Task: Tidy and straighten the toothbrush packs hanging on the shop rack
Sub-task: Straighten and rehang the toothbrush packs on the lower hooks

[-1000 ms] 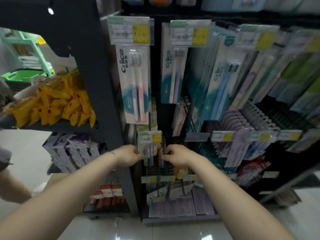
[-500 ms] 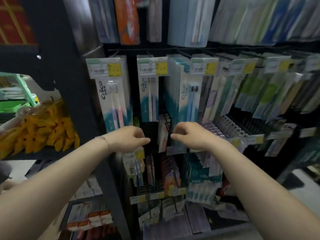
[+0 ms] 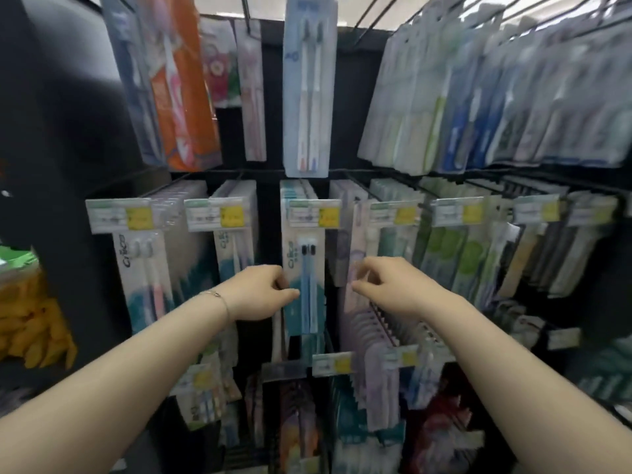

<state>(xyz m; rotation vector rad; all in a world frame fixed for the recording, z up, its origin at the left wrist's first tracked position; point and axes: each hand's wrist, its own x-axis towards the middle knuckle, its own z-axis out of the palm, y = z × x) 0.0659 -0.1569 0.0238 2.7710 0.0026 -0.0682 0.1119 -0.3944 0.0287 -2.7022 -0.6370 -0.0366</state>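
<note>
The black rack point(image 3: 352, 97) filled your view. Its backboard showed as a bare dark strip directly left of the blue twin-brush pack point(image 3: 309, 302), and that strip was the only open lane beside the pack. Right of the pack, the next column of lilac packs point(image 3: 355, 254) hung close, with only a narrow slot between the edges. Above the pack, a tall pale-blue pack point(image 3: 309, 97) hung from the upper row, and its bottom edge ended just over the pack's hook. Below the pack, a lower row of packs crowded up to its bottom edge. Far left of the pack stood a dark upright panel point(image 3: 68, 131), with yellow goods point(image 3: 30, 323) beyond it.

The blue twin-brush pack hung at the front of its column in the middle row. It hung upright, with two blue handles and dark heads showing through the blister. A white and yellow price tag point(image 3: 313, 213) covered its top.

Your left hand point(image 3: 260, 292) pinched the pack's left edge, with the thumb laid across the front and the fingers curled at the edge. Your right hand point(image 3: 393, 285) was right of the pack, in front of the lilac packs, with its fingers curled. The motion blur did not let you tell whether it gripped anything. A thin bracelet point(image 3: 219, 299) sat on your left wrist.
</note>
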